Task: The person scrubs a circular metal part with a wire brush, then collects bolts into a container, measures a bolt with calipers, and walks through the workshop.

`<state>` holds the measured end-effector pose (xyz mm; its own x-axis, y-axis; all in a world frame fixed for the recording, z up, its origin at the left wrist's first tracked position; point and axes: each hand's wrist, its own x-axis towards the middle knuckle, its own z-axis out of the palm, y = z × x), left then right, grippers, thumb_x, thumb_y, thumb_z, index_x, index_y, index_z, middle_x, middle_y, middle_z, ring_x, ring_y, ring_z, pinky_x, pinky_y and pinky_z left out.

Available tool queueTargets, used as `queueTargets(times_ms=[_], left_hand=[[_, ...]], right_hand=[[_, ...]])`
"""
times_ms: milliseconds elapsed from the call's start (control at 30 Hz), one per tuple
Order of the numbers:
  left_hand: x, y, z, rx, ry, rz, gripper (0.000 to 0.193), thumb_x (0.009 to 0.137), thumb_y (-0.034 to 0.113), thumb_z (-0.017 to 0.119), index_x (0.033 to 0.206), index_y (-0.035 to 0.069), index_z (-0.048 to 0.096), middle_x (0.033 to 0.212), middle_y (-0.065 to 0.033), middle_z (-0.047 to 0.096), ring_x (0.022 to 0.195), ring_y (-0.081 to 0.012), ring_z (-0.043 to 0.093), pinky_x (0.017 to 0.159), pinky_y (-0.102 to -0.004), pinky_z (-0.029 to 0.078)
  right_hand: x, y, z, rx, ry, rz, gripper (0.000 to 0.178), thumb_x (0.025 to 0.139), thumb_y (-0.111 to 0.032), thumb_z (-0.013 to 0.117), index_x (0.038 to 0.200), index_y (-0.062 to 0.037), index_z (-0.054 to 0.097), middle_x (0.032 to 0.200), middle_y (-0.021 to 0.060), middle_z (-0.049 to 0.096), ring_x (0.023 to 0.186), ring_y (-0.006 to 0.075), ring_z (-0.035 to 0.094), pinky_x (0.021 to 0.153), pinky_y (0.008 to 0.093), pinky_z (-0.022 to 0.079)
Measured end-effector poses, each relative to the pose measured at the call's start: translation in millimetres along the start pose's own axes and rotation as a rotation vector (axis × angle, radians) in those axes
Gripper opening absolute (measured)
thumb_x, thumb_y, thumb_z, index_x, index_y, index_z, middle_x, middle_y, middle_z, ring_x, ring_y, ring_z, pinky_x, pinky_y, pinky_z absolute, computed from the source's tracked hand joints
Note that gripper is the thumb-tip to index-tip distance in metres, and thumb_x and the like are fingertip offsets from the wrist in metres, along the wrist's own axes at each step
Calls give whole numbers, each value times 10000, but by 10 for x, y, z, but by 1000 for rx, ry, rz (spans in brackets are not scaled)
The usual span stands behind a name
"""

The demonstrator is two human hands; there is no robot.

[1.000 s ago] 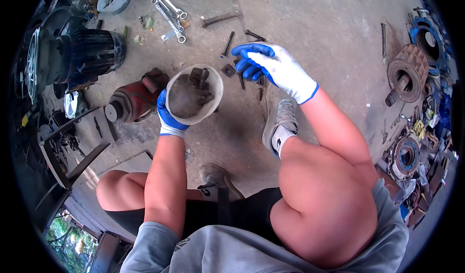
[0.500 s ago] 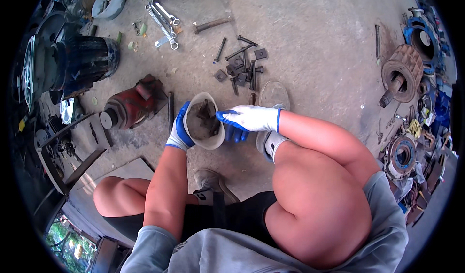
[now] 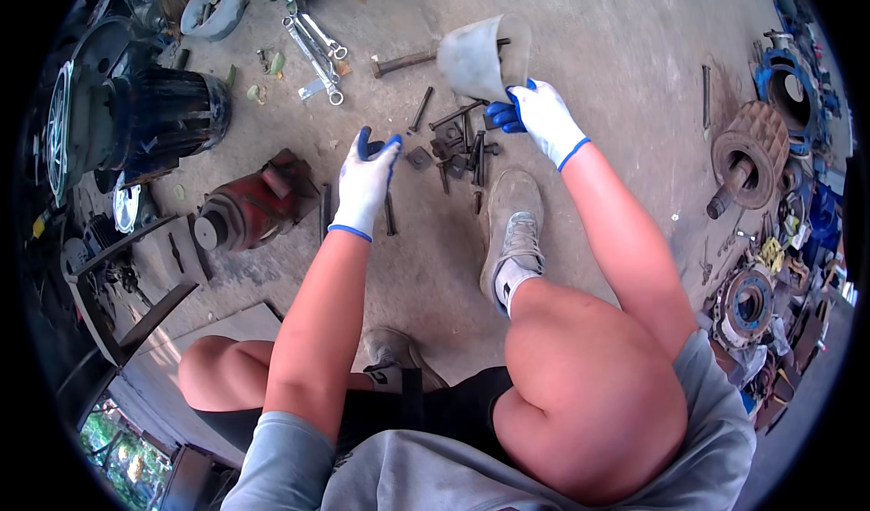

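Note:
My right hand [image 3: 546,121], in a white glove with blue fingers, grips the rim of a translucent white plastic tub [image 3: 469,58]. The tub is tilted on its side, its mouth toward the right, and a dark bolt end shows through near the mouth; the rest of its contents is hidden. My left hand [image 3: 365,185], gloved alike, is raised with thumb and fingers apart and nothing between them. Between and beyond my hands lies a pile of dark bolts [image 3: 478,158] with several square metal plates [image 3: 419,158]. A loose bolt [image 3: 419,110] lies left of the pile.
A long rusty bolt [image 3: 405,63] and several wrenches [image 3: 313,58] lie farther off. Left stand a red bottle jack [image 3: 249,210], a dark motor housing [image 3: 168,108] and a metal frame [image 3: 95,303]. Rusty gear [image 3: 752,153] and machine parts line the right. My shoe [image 3: 515,205] is beside the pile.
My left hand has let go of the tub and lifted away, fingers spread. My right hand now holds the tub, which has moved far forward and right and tipped over sideways.

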<state>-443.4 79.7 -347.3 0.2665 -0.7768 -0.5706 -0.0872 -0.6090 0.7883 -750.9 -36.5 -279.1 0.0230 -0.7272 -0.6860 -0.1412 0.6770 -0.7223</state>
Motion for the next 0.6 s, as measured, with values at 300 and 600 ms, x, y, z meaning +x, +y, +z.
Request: queueTargets(times_ms=[300,600], left_hand=[[59,838,696,1167,-235,324,1555,689,587,1047,1800,-11,139,1795,-263,355,1519,-456,534,1258,-514,479],[63,782,1051,1393,-316,368,1488,672,544,1055,1810,78,217,1775,-171,413,1446,-443,589,1169,-557,533]], right_hand=[[303,169,-179,199,257,-1,507,1196,-475,553,1204,5,719,991,164,843,793,262,810,700,380,654],[-170,637,62,-1043,68,-72,1219,880,-671,893,1800,-140,295,1754,386,315,1571,511,491,1276,499,479]])
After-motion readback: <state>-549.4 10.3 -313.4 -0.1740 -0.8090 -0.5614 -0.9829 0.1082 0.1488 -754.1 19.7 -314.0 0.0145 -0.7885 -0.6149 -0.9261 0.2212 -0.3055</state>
